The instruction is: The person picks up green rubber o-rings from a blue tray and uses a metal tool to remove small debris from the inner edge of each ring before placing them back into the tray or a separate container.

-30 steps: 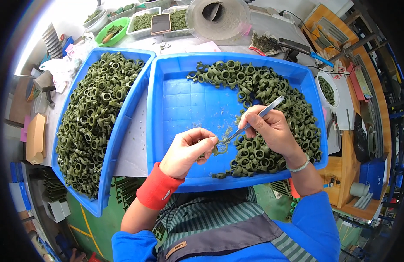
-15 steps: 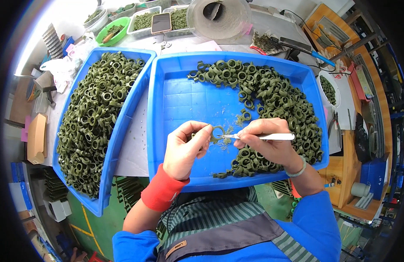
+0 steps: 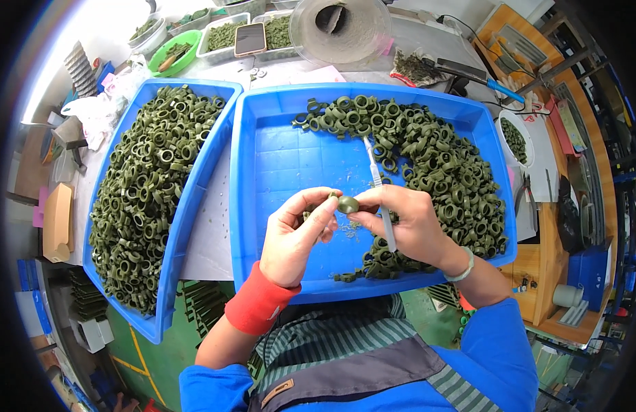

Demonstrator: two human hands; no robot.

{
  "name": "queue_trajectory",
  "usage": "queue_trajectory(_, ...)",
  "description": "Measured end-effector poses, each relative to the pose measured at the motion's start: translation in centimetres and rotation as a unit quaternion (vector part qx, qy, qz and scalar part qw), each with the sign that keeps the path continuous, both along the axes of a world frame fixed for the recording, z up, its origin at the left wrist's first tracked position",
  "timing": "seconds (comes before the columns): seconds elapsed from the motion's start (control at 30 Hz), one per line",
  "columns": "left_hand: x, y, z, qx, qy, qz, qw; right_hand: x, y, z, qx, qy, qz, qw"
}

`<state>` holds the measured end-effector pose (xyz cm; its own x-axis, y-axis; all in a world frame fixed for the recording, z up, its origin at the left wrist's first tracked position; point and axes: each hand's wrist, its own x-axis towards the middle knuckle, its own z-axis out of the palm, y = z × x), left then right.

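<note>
Above the large blue tray (image 3: 277,147), my left hand (image 3: 290,237) pinches a dark green ring part (image 3: 347,204) between thumb and forefinger. My right hand (image 3: 421,223), closed, grips the other side of the same ring with thumb and fingertip. Across the right fingers lies a slim metal scalpel (image 3: 374,165), its far end pointing away from me. Something green also shows under the curled left fingers, too hidden to make out. Many similar green rings (image 3: 462,172) are heaped along the tray's far and right sides. Small green shavings lie beneath my hands.
At left, a second blue tray (image 3: 165,275) is piled with green rings (image 3: 150,185). Behind stand a green bowl (image 3: 194,41), clear tubs, a phone (image 3: 251,40) and a large round clear container (image 3: 304,41). A white bowl (image 3: 503,137) and pliers (image 3: 526,189) are at right.
The scalpel has swung from pointing left at the ring to lying crosswise in my right hand. My right fingers have come onto the ring, which is now turned more edge-on.
</note>
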<state>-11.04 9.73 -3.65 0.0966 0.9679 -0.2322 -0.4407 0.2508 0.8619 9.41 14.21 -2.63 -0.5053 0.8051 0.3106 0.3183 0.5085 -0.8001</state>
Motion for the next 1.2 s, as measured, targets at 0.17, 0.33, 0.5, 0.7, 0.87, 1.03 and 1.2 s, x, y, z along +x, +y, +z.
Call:
queue_trajectory(0.17, -0.4, 0.2, 0.2, -0.031, -0.001, -0.029, 0.999, 0.0, -0.1, -0.2, 0.272, -0.06, 0.02, 0.96)
queue_trajectory(0.33, -0.5, -0.2, 0.2, -0.015, 0.013, -0.003, 1.0, -0.3, 0.0, 0.3, 0.176, -0.035, -0.03, 0.983)
queue_trajectory(0.5, -0.9, -0.4, 0.0, 0.019, 0.045, -0.013, 0.999, -0.6, -0.2, 0.2, 0.024, 0.051, -0.04, 0.998)
queue_trajectory(0.7, -0.1, -0.3, 0.5, 0.039, 0.05, 0.014, 0.998, -0.4, -0.1, 0.0, 0.044, 0.027, -0.014, 0.999)
queue_trajectory(0.87, -0.6, -0.2, -0.2, 0.041, 0.052, -0.014, 0.998, -0.4, -0.1, -0.1, 0.081, 0.021, -0.011, 0.996)
queue_trajectory(1.03, -1.0, -0.2, 0.0, 0.023, 0.056, -0.025, 0.998, 0.2, 1.4, 0.9, 0.184, -0.048, -0.054, 0.98)
queue_trajectory(1.2, -1.6, 0.5, 0.6, -0.088, -0.128, -0.012, 0.988, 3.3, 3.5, -1.1, 0.179, -0.224, -0.114, 0.951)
